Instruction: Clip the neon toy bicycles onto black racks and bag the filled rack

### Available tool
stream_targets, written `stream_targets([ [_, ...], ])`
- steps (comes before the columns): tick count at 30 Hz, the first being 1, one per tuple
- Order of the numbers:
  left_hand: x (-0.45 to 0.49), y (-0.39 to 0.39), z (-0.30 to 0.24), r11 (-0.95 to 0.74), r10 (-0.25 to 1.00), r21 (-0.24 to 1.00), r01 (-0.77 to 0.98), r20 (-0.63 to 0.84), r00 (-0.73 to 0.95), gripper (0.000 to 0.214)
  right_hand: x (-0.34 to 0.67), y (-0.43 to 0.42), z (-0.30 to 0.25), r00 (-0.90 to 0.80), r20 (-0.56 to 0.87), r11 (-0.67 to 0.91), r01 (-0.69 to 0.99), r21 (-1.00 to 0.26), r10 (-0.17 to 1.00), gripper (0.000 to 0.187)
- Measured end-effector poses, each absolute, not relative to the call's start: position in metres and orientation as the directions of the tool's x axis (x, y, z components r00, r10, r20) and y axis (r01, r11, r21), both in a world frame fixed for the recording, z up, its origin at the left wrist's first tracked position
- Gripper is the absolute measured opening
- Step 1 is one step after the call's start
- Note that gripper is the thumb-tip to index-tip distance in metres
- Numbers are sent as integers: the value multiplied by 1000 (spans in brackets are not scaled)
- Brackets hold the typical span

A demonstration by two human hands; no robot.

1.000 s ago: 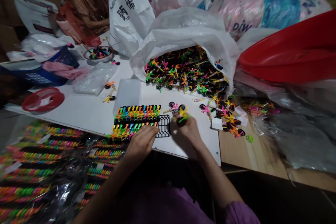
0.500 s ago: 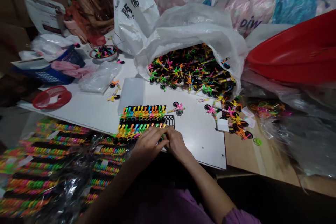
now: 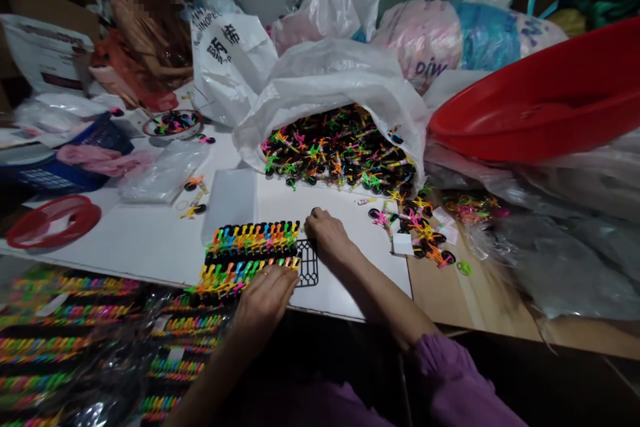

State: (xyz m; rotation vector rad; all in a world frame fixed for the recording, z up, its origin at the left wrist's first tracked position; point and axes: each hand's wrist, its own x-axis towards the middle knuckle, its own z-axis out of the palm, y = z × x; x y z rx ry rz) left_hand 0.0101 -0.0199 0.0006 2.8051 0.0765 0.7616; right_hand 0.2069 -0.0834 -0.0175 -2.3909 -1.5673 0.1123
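A black grid rack (image 3: 308, 263) lies on the white board (image 3: 150, 243), holding two rows of small colourful toy bikes (image 3: 255, 240). My left hand (image 3: 265, 300) rests on the rack's near edge, fingers curled over the near row. Just past the rack's far right corner, my right hand (image 3: 326, 233) is down on the board. Its fingers are closed over a small toy bike of which only a black wheel (image 3: 315, 212) shows. Beyond it a white plastic bag (image 3: 350, 73) gapes open, full of loose toy bikes (image 3: 345, 147).
More loose bikes (image 3: 420, 230) lie right of my right hand. A red basin (image 3: 540, 100) and stuffed bags crowd the right and back. Wrapped filled racks (image 3: 75, 320) pile up at the lower left. A red ring (image 3: 50, 220), blue basket (image 3: 75, 170) and small bowl (image 3: 173, 123) sit left; another person (image 3: 145, 27) is beyond.
My right hand left the rack's near row and reached forward onto the pink toy bike lying beyond the rack. My left hand stayed on the rack's near edge.
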Motion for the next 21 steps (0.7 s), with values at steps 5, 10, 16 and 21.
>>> stream_targets([
  [5,8,-16,-4,-985,46,165,-44,507,861,13,207,-113,-24,392,91,-378,916,-136,916,18],
  [10,12,-13,-10,-987,56,160,-30,506,861,15,199,-155,-22,536,107,-513,839,-180,838,19],
  [16,14,-18,2,-977,104,213,-6,499,861,15,198,-141,-25,791,-4,-768,592,-245,612,13],
  [21,35,-4,27,-948,274,301,108,590,760,20,197,-145,-26,836,-31,-655,405,-638,548,18],
])
